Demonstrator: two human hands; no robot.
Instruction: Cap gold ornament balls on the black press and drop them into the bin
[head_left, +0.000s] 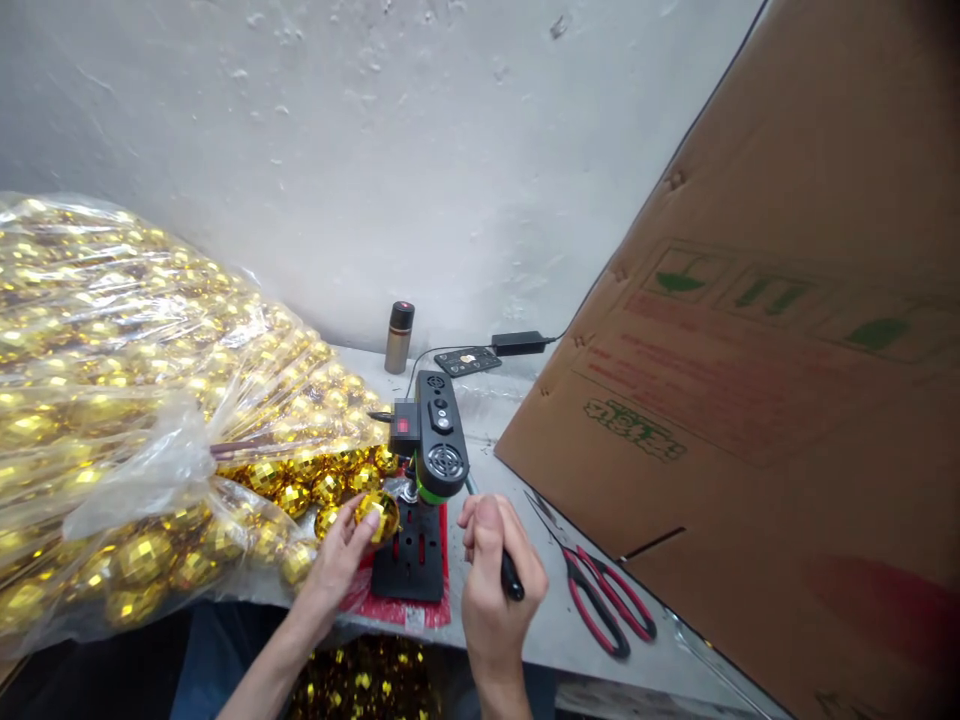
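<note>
My left hand (341,555) is closed round a shiny gold faceted ball (377,516), gripping it by its left side. This ball is beside the black machine (441,440), over the left part of its slotted base plate (409,575). In my right hand (501,575), curled into a fist, is a black-handled tool (512,577). The handle's rounded end sticks out below the fingers, and a thin shaft seems to point up toward the machine; its tip is hidden. More gold balls (328,488) lie just behind my left hand.
A big clear plastic bag (150,350) of gold balls fills the left. Red-and-black scissors (607,600) lie right of my right hand, against a large cardboard box (750,350). Behind stand a bottle (399,338), a phone-like slab (467,361) and a corded power adapter (518,343).
</note>
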